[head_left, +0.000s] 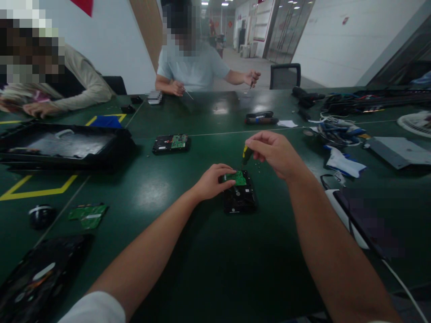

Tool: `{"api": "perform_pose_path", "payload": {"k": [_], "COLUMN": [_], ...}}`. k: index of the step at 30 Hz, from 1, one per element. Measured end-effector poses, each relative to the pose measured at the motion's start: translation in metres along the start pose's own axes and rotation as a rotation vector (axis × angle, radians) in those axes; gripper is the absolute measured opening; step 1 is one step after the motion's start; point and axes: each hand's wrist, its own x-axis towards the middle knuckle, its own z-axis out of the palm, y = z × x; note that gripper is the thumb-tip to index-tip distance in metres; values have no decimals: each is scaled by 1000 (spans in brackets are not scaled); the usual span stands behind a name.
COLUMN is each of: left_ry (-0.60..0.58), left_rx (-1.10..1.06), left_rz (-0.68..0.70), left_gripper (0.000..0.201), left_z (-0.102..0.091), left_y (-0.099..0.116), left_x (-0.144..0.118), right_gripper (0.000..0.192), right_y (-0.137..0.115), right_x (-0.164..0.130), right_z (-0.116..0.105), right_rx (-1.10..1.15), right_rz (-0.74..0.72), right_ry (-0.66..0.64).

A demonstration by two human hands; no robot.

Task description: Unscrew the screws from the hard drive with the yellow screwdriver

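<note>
A black hard drive (239, 199) with a green circuit board (238, 178) at its far end lies on the green table in front of me. My left hand (215, 181) grips it from the left, fingers and thumb resting over its board side. Between the fingertips of my right hand (269, 150) is a screwdriver (247, 154) with a yellow and dark handle. It stands roughly upright over the drive's far right corner. The screwdriver's tip is too small to make out. Several tiny screws (258, 165) lie just right of the drive.
Another hard drive (171, 143) lies farther left. A large black casing (63, 143), a loose circuit board (89, 215) and a bigger drive (43, 273) occupy the left side. Cables (340, 130), a grey metal box (399, 152) and pens (261, 119) lie right. Two people sit opposite.
</note>
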Motion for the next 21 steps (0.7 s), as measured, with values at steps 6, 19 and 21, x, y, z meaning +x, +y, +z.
{"api": "perform_pose_path", "payload": {"k": [6,19,21], "left_ry": [-1,4,-3], "left_rx": [1,-4,-1], "left_rz": [1,14,13], "left_gripper": [39,40,40], "left_z": [0,1,1], "left_y": [-2,-3,-3], "left_x": [0,0,0], "right_gripper": [10,15,18], "right_y": [1,1,0], "right_x": [1,0,-1], "right_z": [1,0,0], "right_rx": [46,-17,-27], "right_rz": [37,-17,-4], "right_ry": [-52,-26,3]}}
